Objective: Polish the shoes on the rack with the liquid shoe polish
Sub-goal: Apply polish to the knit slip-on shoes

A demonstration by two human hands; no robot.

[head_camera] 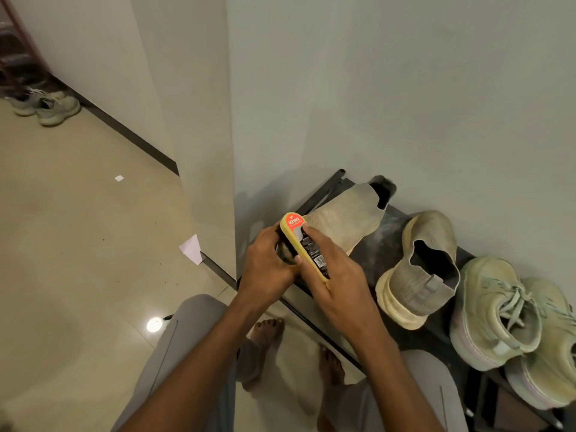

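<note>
- Evidently the polishing has not begun: both hands hold the Kiwi liquid shoe polish applicator [304, 244] above the front rail of the shoe rack [383, 244].
- Right hand [338, 283] curls round its labelled body; left hand [268, 263] grips the dark cap side, probably to open it.
- Next, I judge, the sponge must meet the grey knit shoe [346, 218] just behind it.

Home hallway — shoe rack [314, 199], tiled floor [78, 244]

Both arms reach forward. The left hand [268, 260] and right hand [336, 275] meet, fingers curled around the polish bottle [307, 246].
</note>
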